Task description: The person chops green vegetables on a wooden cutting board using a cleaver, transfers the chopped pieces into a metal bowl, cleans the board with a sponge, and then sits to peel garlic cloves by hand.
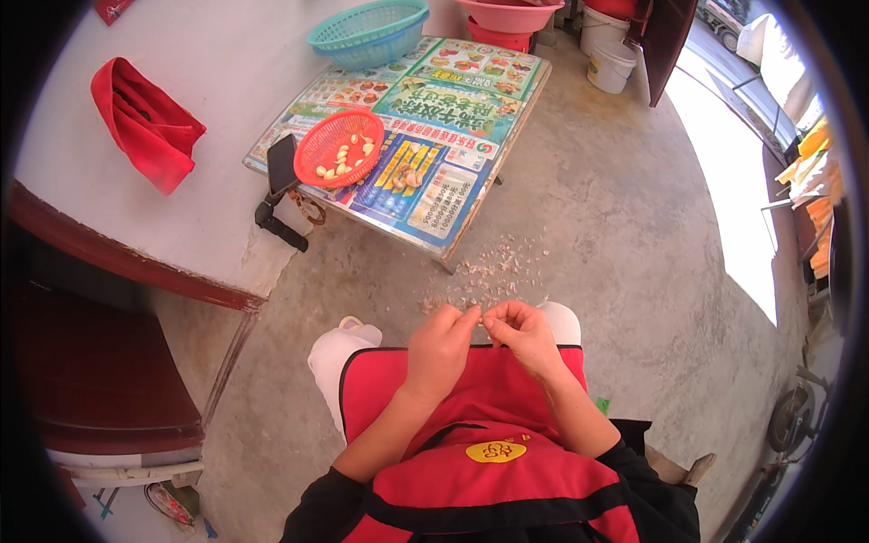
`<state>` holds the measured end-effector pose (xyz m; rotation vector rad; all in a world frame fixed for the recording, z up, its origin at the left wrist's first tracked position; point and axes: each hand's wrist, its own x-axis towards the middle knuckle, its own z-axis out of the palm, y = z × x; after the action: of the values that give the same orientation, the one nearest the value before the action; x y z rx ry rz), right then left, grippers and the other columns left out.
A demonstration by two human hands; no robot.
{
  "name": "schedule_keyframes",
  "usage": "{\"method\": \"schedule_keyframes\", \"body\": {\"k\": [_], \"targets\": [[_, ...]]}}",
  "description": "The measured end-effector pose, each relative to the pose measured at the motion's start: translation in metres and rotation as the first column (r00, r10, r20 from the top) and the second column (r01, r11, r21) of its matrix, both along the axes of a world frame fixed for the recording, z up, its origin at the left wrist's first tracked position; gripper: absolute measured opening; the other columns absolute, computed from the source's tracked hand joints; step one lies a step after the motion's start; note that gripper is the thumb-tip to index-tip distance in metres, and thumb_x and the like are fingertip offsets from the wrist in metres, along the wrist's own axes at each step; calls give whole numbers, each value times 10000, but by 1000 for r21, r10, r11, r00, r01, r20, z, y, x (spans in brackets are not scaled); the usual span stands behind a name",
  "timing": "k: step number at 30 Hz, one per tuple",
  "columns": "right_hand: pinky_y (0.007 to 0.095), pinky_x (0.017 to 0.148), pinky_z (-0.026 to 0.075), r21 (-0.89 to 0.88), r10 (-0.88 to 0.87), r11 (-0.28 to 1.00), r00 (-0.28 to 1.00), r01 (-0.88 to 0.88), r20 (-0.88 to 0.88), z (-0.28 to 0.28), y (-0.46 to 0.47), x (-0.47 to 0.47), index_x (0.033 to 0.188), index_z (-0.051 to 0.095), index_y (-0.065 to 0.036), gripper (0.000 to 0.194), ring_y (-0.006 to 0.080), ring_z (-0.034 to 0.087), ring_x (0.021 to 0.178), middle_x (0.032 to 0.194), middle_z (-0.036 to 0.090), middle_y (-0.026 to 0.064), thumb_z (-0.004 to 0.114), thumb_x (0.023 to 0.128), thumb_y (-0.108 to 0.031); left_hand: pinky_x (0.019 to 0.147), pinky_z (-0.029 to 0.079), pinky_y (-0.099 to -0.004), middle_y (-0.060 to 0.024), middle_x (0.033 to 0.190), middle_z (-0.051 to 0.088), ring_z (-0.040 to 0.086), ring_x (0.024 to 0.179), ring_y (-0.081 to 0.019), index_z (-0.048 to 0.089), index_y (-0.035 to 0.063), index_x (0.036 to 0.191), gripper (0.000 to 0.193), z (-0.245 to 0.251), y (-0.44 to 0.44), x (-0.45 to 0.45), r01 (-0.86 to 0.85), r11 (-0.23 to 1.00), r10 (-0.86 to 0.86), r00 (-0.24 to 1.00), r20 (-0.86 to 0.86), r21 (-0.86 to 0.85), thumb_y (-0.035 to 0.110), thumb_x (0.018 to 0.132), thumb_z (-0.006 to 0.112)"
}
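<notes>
My left hand [438, 353] and my right hand [526, 336] meet at the fingertips above my lap. Pinched between them is a small pale piece, seemingly a garlic clove [481, 322], mostly hidden by the fingers. Below lies a red apron [380, 380] with black trim, spread over my knees. Several peeled cloves [341, 160] rest in a red plastic basket [316, 146] on the low table [468, 146] ahead. Right of the basket, a few unpeeled garlic cloves [409, 176] lie on the printed table cover. Garlic skins [499, 271] are scattered over the concrete floor beyond my hands.
A phone [282, 165] on a black stand [282, 227] is at the table's left corner. Teal baskets [370, 34] occupy the far end. Behind stand a pink basin [509, 15] and white buckets [611, 66]. A red cloth [146, 129] hangs on the left wall.
</notes>
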<state>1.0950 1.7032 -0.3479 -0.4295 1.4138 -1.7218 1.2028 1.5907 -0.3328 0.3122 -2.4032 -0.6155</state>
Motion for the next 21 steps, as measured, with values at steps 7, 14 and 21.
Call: {"method": "schedule_keyframes", "body": {"k": [7, 14, 21], "targets": [[180, 517, 369, 50, -36, 998, 989, 43, -145, -13, -3, 0, 773, 579, -10, 73, 18, 454, 590, 667, 546, -35, 625, 796, -63, 487, 435, -345, -68, 728, 482, 542, 597, -243, 621, 74, 987, 266, -5, 3, -1, -9, 998, 11, 1000, 26, -61, 14, 731, 583], [180, 523, 367, 45, -56, 997, 992, 61, -112, -17, -3, -1, 765, 572, -18, 60, 18, 451, 594, 664, 538, -39, 617, 780, -56, 542, 458, -278, -68, 802, 538, 590, 654, -188, 643, 42, 975, 196, -6, 3, -2, 34, 922, -35, 999, -4, 386, -11, 792, 594], [182, 536, 379, -53, -50, 997, 998, 48, -36, -21, 3, -9, 830, 578, -16, 80, 24, 465, 608, 686, 545, -38, 614, 848, -85, 583, 459, -234, -62, 809, 541, 573, 654, -119, 649, 33, 1006, 213, 5, 2, -4, 52, 708, -47, 999, -26, 704, -22, 810, 586]]}}
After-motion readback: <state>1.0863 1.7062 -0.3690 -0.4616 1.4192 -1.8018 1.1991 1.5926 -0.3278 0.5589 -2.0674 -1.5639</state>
